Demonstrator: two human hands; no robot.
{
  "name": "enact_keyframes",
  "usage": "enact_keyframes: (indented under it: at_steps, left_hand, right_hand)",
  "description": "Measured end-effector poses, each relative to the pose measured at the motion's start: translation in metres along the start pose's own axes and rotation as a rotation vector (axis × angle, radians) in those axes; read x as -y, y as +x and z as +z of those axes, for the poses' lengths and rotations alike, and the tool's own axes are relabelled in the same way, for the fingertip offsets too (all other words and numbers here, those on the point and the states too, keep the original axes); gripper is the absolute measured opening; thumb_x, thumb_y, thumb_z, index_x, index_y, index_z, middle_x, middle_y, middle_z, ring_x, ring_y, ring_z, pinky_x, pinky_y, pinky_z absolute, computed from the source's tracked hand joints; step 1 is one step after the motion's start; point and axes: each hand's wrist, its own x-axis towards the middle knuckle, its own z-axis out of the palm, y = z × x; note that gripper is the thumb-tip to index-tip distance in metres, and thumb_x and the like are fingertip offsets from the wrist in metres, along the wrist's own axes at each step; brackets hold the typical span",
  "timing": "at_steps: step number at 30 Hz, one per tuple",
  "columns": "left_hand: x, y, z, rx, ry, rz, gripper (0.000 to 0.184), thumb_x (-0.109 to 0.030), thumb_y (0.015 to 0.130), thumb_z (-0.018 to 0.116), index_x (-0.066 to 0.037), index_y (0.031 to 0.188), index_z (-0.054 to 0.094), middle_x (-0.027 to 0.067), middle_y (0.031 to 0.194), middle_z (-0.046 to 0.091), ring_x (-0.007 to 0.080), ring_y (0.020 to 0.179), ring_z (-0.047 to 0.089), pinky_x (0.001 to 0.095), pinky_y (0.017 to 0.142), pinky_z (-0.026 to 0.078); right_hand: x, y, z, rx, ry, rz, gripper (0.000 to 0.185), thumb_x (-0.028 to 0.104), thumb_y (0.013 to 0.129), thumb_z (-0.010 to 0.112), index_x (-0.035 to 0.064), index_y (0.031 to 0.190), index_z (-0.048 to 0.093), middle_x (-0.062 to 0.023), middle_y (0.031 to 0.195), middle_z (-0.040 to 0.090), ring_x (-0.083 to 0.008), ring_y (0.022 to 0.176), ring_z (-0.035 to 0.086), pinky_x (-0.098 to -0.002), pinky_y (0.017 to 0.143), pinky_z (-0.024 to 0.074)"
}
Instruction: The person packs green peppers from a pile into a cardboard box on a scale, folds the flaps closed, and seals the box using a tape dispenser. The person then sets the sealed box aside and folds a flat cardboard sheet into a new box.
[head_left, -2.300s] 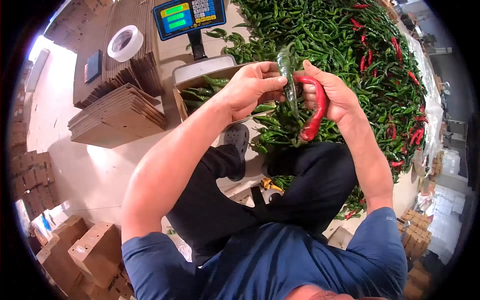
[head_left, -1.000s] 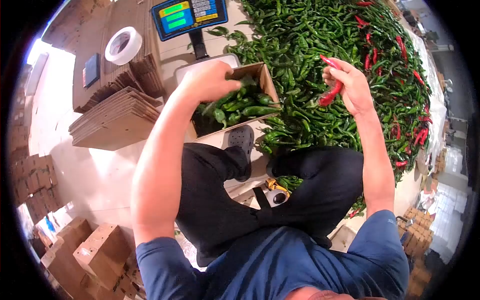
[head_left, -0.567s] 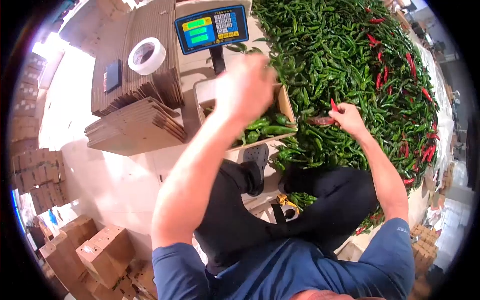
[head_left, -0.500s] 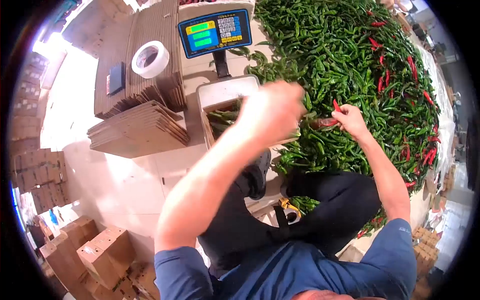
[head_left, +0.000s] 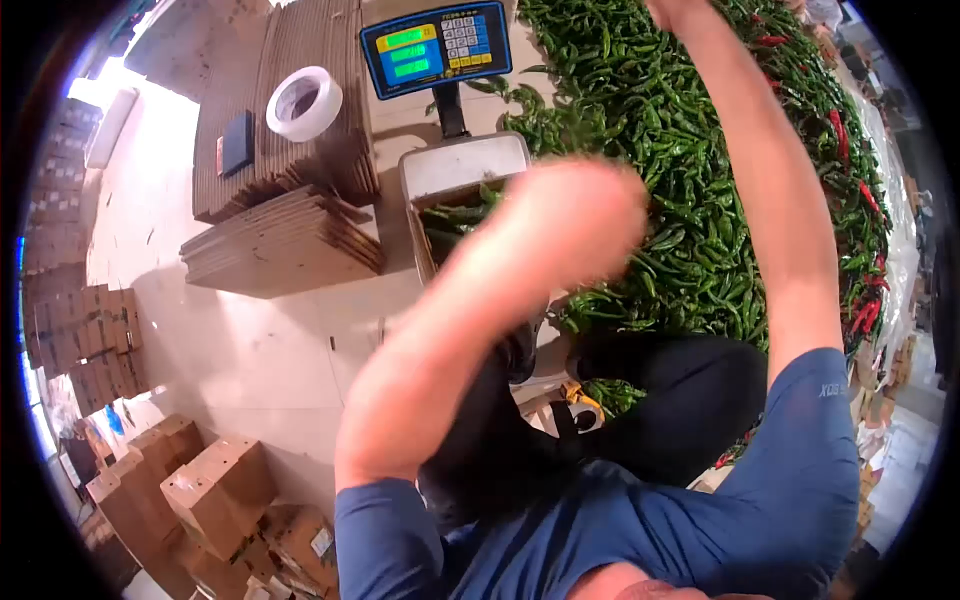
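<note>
My left hand [head_left: 585,215] is smeared by motion, so its fingers cannot be made out. It hovers over the right side of an open cardboard box [head_left: 421,256] and the near edge of a big pile of green chili peppers [head_left: 690,190]. More green chilies [head_left: 447,219] lie inside the box, which my left arm partly covers. The box rests on the white platform [head_left: 465,166] of a scale. Stretched far forward over the pile, my right hand [head_left: 680,12] is cut off by the top edge, and its fingers are out of sight. Red chilies [head_left: 838,137] are scattered along the pile's right side.
The scale's lit display [head_left: 436,50] stands behind the platform. To the left are stacked flat cardboard sheets [head_left: 290,240], with a roll of tape [head_left: 304,104] and a dark blue box [head_left: 236,145] on top. Closed cartons [head_left: 220,495] sit at lower left. My bent legs [head_left: 680,400] are close below.
My right hand, which held a red chili, has reached forward to the top edge; the chili is no longer visible. My left hand has shifted slightly right, still blurred.
</note>
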Motion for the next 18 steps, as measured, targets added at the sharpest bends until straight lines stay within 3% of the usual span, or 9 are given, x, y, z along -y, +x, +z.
enact_keyframes:
  at_steps: [1, 3, 5, 6, 8, 10, 11, 13, 18]
  left_hand:
    - [0.021, -0.025, -0.013, -0.319, -0.461, -0.406, 0.020, -0.015, 0.093, 0.061, -0.002, 0.102, 0.073, 0.0130, 0.099, 0.075, 0.0245, 0.086, 0.073, 0.0381, 0.073, 0.058]
    - [0.073, -0.069, -0.010, -0.830, -0.660, -0.628, 0.032, -0.024, 0.098, 0.063, 0.001, 0.117, 0.069, 0.0125, 0.095, 0.076, 0.0140, 0.078, 0.070, 0.0288, 0.072, 0.055]
    - [0.097, -0.109, 0.014, -0.692, -0.388, -0.910, 0.048, -0.039, 0.094, 0.068, 0.000, 0.121, 0.066, 0.0211, 0.100, 0.075, 0.0317, 0.093, 0.074, 0.0412, 0.081, 0.056]
    - [0.110, -0.121, 0.049, -0.567, -0.322, -0.977, 0.065, -0.048, 0.090, 0.070, 0.001, 0.132, 0.059, 0.0256, 0.109, 0.072, 0.0382, 0.104, 0.071, 0.0465, 0.089, 0.055]
    - [0.113, -0.128, 0.110, -0.308, -0.247, -0.992, 0.077, -0.060, 0.089, 0.066, 0.002, 0.134, 0.055, 0.0287, 0.114, 0.070, 0.0415, 0.109, 0.068, 0.0495, 0.095, 0.052]
    - [0.110, -0.114, 0.150, -0.114, -0.277, -1.042, 0.059, -0.054, 0.092, 0.064, 0.002, 0.112, 0.061, 0.0261, 0.103, 0.072, 0.0422, 0.104, 0.069, 0.0488, 0.093, 0.054]
    - [0.114, -0.109, 0.173, -0.108, -0.309, -1.020, 0.045, -0.041, 0.093, 0.064, 0.002, 0.107, 0.062, 0.0257, 0.100, 0.072, 0.0438, 0.100, 0.069, 0.0491, 0.091, 0.054]
    - [0.119, -0.107, 0.177, -0.185, -0.362, -1.041, 0.038, -0.028, 0.090, 0.064, 0.003, 0.112, 0.063, 0.0296, 0.107, 0.069, 0.0470, 0.106, 0.064, 0.0510, 0.094, 0.052]
    - [0.093, -0.128, 0.095, -0.376, -0.396, -0.968, 0.028, -0.022, 0.092, 0.059, 0.003, 0.102, 0.062, 0.0272, 0.098, 0.070, 0.0439, 0.098, 0.068, 0.0498, 0.089, 0.053]
  right_hand:
    - [0.004, -0.054, 0.009, 0.083, -0.203, -0.005, 0.040, 0.038, 0.096, 0.068, -0.0003, 0.106, 0.067, -0.0056, 0.081, 0.066, -0.0134, 0.068, 0.060, -0.0291, 0.062, 0.0510]
    - [-0.056, -0.120, 0.023, 0.222, -0.420, 0.136, 0.064, 0.049, 0.094, 0.068, -0.0047, 0.128, 0.062, -0.0108, 0.092, 0.072, -0.0186, 0.084, 0.067, -0.0346, 0.075, 0.0558]
    - [-0.075, -0.190, 0.044, 0.362, -0.627, 0.325, 0.071, 0.051, 0.092, 0.068, -0.0080, 0.132, 0.058, -0.0194, 0.103, 0.073, -0.0266, 0.094, 0.071, -0.0413, 0.083, 0.0564]
    - [-0.087, -0.218, 0.054, 0.410, -0.616, 0.374, 0.063, 0.049, 0.093, 0.066, -0.0086, 0.119, 0.061, -0.0250, 0.105, 0.071, -0.0345, 0.097, 0.070, -0.0453, 0.084, 0.0552]
    - [-0.115, -0.258, 0.079, 0.499, -0.556, 0.442, 0.053, 0.042, 0.096, 0.061, -0.0098, 0.104, 0.062, -0.0314, 0.101, 0.069, -0.0447, 0.097, 0.069, -0.0502, 0.086, 0.0538]
    - [-0.129, -0.279, 0.102, 0.455, -0.553, 0.454, 0.044, 0.035, 0.098, 0.056, -0.0096, 0.099, 0.061, -0.0316, 0.093, 0.069, -0.0478, 0.091, 0.068, -0.0521, 0.085, 0.0532]
    - [-0.129, -0.282, 0.108, 0.371, -0.598, 0.443, 0.040, 0.031, 0.098, 0.054, -0.0088, 0.097, 0.060, -0.0310, 0.089, 0.069, -0.0484, 0.088, 0.068, -0.0530, 0.084, 0.0530]
    - [-0.119, -0.277, 0.097, 0.363, -0.558, 0.401, 0.035, 0.026, 0.096, 0.053, -0.0081, 0.093, 0.060, -0.0304, 0.087, 0.069, -0.0477, 0.083, 0.068, -0.0536, 0.079, 0.0539]
    - [-0.052, -0.243, 0.056, 0.399, -0.399, 0.454, 0.032, 0.021, 0.093, 0.049, -0.0082, 0.090, 0.062, -0.0251, 0.081, 0.070, -0.0377, 0.076, 0.072, -0.0486, 0.074, 0.0564]
